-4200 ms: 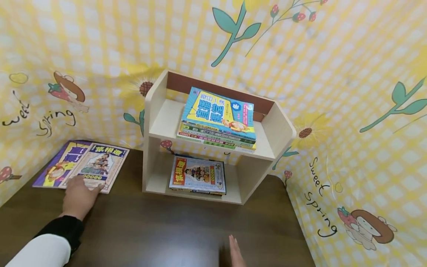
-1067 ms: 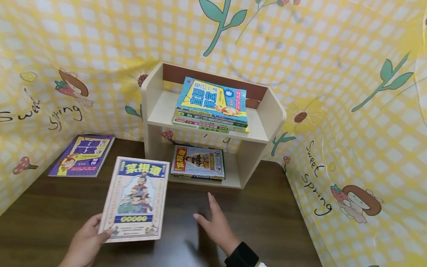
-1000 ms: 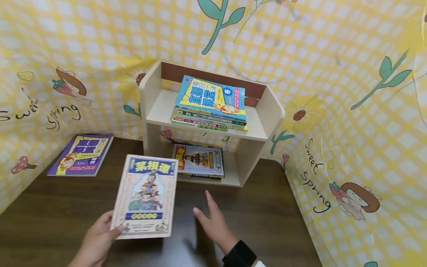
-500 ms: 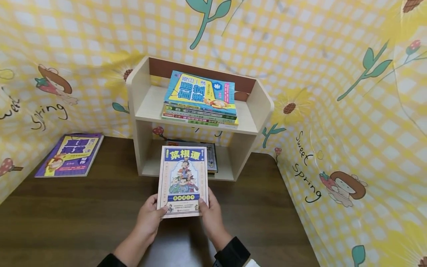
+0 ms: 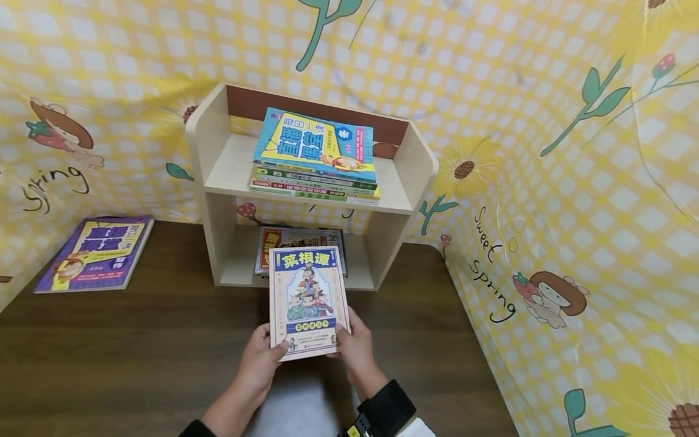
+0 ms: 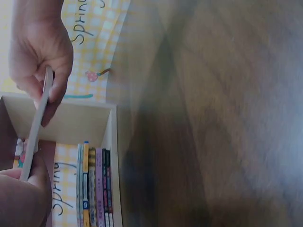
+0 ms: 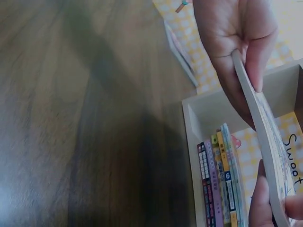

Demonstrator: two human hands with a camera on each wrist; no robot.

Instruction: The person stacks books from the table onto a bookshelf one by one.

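Both hands are on the cream picture book (image 5: 309, 300) now, holding it flat and cover-up just above the dark wooden table (image 5: 136, 358). The left hand (image 5: 264, 363) pinches the book's near left corner, thumb on the cover and fingers underneath, while the right hand (image 5: 354, 347) grips the near right corner the same way. From the wrist cameras you see that book edge-on, thin as a blade, thumbs pressed on top at either side. Its far edge points straight away from the hands, reaching the mouth of the lower compartment of the small wooden shelf (image 5: 210, 158), which stands just beyond the fingertips. Inside that lower compartment, right ahead of the held book, lies a short pile of books (image 5: 273, 238), partly hidden behind it. Up on the top shelf, farther beyond the hands, sits a stack of books (image 5: 315, 158) with a blue and yellow cover uppermost. Well off to the left of the left hand, a purple book (image 5: 95, 254) lies flat on the table, near the yellow checked backdrop (image 5: 546, 182).
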